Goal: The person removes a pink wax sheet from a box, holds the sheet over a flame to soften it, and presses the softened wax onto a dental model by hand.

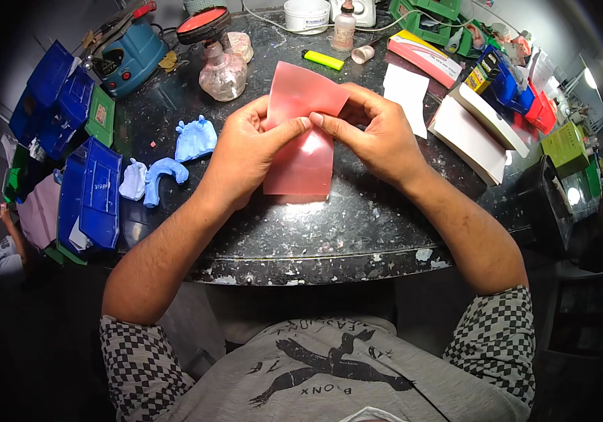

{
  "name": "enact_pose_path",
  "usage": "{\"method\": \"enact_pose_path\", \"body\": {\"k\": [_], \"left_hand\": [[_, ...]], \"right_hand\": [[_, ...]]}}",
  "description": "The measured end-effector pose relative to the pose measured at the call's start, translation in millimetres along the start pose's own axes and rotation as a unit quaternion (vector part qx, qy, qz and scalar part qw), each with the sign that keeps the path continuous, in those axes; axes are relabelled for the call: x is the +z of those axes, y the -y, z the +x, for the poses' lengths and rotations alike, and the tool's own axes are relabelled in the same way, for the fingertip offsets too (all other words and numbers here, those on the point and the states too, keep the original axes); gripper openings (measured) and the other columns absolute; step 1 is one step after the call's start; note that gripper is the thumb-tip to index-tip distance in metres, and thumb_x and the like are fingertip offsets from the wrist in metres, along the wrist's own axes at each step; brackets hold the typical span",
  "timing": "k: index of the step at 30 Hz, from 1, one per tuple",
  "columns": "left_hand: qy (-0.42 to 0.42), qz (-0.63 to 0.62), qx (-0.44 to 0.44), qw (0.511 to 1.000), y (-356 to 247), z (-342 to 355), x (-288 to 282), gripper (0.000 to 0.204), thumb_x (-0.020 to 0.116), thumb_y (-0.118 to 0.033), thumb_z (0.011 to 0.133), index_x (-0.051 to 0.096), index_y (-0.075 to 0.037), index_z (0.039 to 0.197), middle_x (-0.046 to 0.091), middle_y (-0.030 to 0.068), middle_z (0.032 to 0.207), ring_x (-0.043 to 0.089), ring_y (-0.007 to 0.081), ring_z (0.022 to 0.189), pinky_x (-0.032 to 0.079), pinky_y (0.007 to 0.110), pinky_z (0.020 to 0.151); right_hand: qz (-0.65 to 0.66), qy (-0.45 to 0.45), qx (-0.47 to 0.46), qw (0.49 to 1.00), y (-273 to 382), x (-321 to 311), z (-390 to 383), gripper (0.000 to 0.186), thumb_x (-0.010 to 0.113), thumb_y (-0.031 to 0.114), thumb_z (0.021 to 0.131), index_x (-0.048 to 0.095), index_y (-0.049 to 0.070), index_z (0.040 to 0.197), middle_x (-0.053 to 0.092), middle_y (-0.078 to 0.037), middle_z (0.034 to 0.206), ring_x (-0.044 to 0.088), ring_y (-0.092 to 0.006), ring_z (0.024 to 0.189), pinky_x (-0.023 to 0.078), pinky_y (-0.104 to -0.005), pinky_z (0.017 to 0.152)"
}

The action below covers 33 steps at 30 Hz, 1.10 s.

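A bent sheet of pink dental wax (298, 165) is held up over the black worktop between my two hands. My left hand (249, 144) grips its left edge, with the thumb lying across the front near the middle. From the other side my right hand (382, 137) pinches it, and that thumb's tip almost meets the left one. The upper part of the sheet leans back and twists to the right, while the lower part hangs fairly flat. Most of my fingers are hidden behind the wax. Left of my left hand lie a light-blue dental cast (196, 138) and a blue horseshoe-shaped piece (166, 177).
A glass spirit burner (223, 74) and a yellow-green lighter (322, 60) stand beyond my hands. White paper (405, 91) and an open white box (481, 130) lie to the right. Blue bins (98, 193) and a teal machine (129, 56) flank the left; another person shows at the far left.
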<state>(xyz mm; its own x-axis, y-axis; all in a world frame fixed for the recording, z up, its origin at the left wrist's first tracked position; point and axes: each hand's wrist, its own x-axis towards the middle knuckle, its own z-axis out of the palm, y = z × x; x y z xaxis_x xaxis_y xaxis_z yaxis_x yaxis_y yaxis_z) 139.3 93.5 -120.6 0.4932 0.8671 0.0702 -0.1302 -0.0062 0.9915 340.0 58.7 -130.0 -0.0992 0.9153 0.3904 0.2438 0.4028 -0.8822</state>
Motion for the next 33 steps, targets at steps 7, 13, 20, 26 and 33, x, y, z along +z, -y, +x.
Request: {"method": "enact_pose_path", "body": {"k": [7,13,20,26,33], "left_hand": [[0.007,0.001,0.001,1.000,-2.8,-0.9,0.6,0.025,0.066,-0.015,0.098,0.064,0.003,0.116,0.071,0.0068,0.100,0.066,0.0082,0.088,0.054,0.024,0.077],[0.028,-0.001,-0.030,0.999,-5.4,-1.0,-1.6,0.026,0.063,-0.016,0.099,0.064,0.004,0.117,0.071,0.0076,0.102,0.067,0.0098,0.092,0.055,0.025,0.081],[0.034,-0.128,-0.060,0.989,-6.8,-2.1,7.0,0.028,0.064,-0.011,0.097,0.062,0.007,0.118,0.070,0.0092,0.106,0.067,0.0135,0.097,0.053,0.028,0.089],[0.034,-0.118,-0.069,0.990,-2.5,0.1,0.2,0.025,0.064,-0.010,0.095,0.063,0.006,0.115,0.070,0.0102,0.105,0.068,0.0139,0.095,0.054,0.029,0.088],[0.044,-0.117,-0.085,0.988,-1.0,1.3,-15.0,0.022,0.066,-0.012,0.095,0.065,0.003,0.111,0.070,0.0089,0.106,0.067,0.0122,0.092,0.052,0.027,0.083]], "right_hand": [[-0.029,-0.015,-0.024,0.999,6.7,2.2,-0.9,0.028,0.075,0.022,0.091,0.069,0.001,0.108,0.074,-0.008,0.086,0.071,-0.0122,0.080,0.056,-0.0279,0.073],[-0.028,-0.031,-0.005,0.999,1.0,1.6,-1.1,0.028,0.075,0.024,0.091,0.070,0.001,0.107,0.075,-0.008,0.087,0.071,-0.0122,0.079,0.056,-0.0276,0.073],[0.004,-0.070,0.008,0.997,-1.8,6.2,1.0,0.027,0.073,0.023,0.093,0.070,-0.001,0.106,0.075,-0.009,0.090,0.070,-0.0116,0.080,0.056,-0.0281,0.074],[0.044,-0.055,0.027,0.997,-4.9,0.6,3.7,0.030,0.074,0.019,0.092,0.067,-0.001,0.113,0.074,-0.007,0.095,0.069,-0.0117,0.083,0.055,-0.0271,0.078],[0.166,0.017,0.062,0.984,9.4,-9.1,3.0,0.029,0.071,0.010,0.093,0.066,-0.005,0.117,0.074,-0.010,0.104,0.070,-0.0139,0.094,0.056,-0.0271,0.087]]}}
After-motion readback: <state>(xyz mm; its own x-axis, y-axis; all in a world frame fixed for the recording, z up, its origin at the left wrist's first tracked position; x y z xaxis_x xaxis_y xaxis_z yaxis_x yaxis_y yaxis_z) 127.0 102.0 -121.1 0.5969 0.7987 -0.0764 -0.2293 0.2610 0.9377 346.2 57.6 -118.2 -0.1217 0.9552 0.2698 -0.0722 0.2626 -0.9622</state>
